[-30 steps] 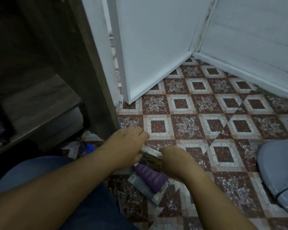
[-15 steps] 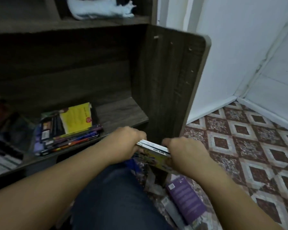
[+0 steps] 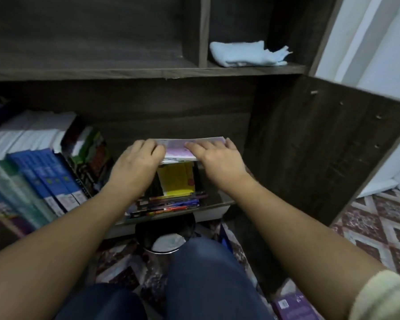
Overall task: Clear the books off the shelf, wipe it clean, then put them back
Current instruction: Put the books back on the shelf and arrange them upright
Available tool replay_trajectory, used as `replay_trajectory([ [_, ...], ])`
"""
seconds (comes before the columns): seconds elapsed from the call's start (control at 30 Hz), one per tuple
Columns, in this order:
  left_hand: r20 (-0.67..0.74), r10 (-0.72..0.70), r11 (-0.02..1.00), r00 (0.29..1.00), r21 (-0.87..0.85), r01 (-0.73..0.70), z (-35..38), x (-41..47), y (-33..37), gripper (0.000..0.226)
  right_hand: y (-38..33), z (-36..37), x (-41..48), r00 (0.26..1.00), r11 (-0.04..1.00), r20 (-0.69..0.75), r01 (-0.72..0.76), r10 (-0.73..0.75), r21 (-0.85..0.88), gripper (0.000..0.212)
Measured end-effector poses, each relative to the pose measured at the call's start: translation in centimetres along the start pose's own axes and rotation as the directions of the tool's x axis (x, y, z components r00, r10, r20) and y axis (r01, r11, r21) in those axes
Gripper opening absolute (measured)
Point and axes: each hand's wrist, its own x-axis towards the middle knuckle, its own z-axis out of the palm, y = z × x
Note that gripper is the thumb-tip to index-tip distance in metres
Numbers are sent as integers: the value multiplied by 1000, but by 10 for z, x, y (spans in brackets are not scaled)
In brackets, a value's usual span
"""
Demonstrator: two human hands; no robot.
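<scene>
My left hand and my right hand hold a thin bundle of books with a pale pink cover by its two ends, fingers over the top. The bundle lies flat just above a low stack of books topped by a yellow cover on the lower shelf. Whether it touches the stack is hidden by my hands. A row of blue, white and green books leans at the left of the same shelf. A purple book lies on the floor at the bottom right.
A light blue cloth lies folded in the right compartment of the upper shelf. The dark side panel stands close to my right hand. A black round object sits under the shelf by my knee. Patterned floor tiles lie to the right.
Both hands lifted the thin books from the floor pile and carried them left and forward into the lower shelf, over the yellow-topped stack. My view swung from the floor to the shelf.
</scene>
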Motion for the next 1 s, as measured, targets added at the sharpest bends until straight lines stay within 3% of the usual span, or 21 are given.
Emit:
replay_trajectory([
  [0.13, 161, -41, 987, 986, 161, 15, 41, -20, -21, 33, -21, 45, 22, 996, 997, 77, 50, -46, -53, 72],
  [0.3, 470, -92, 995, 878, 5, 102, 85, -62, -15, 34, -41, 104, 11, 928, 999, 369, 40, -49, 33, 65],
  [0.37, 545, -111, 985, 831, -52, 166, 95, -73, -15, 54, -38, 117, 8, 894, 994, 446, -14, -34, 105, 65],
  [0.43, 508, -125, 980, 852, -71, 186, 100, -74, -16, 69, -32, 121, 13, 863, 983, 503, -50, -47, 177, 66],
  [0.53, 480, -219, 961, 849, -43, 272, 102, -69, -12, 53, -25, 123, 17, 827, 964, 556, -70, -87, 256, 60],
  [0.7, 439, -324, 940, 838, 54, 336, 92, -54, 15, 35, -18, 114, -5, 909, 975, 415, -65, -29, 210, 50],
  [0.87, 379, -186, 961, 906, -122, 249, 65, -41, 54, 44, 3, 85, -58, 944, 965, 321, -149, 74, 216, 42],
  [1.0, 399, -31, 972, 916, -201, 120, 44, -23, 106, 40, 29, 55, -114, 902, 944, 387, -277, 190, 180, 32],
])
